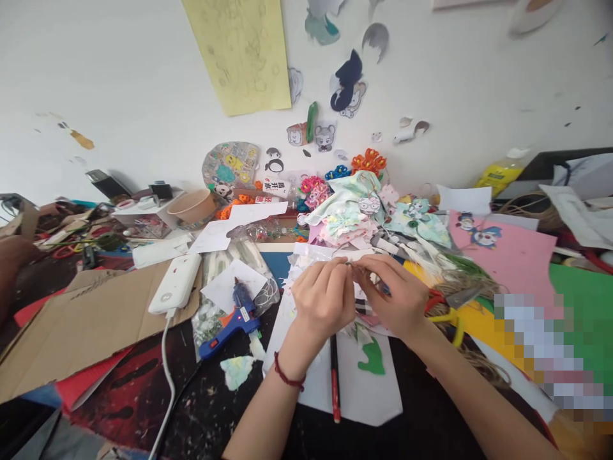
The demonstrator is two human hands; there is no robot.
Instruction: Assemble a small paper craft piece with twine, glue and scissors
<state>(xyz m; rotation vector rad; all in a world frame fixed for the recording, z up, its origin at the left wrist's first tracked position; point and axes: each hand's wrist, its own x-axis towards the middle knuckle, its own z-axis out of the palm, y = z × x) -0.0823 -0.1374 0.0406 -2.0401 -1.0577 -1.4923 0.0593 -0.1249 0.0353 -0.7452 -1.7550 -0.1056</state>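
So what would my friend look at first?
First come the left hand and right hand, pinching something small in the middle of all the crafts. Just left of them lies a blue glue gun, and a big pink paper sits on the right.

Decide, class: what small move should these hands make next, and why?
Probably let the left hand hold the small pale piece alone and take the scissors with the right hand: both hands pinch the piece, and the scissors lie just beside it.
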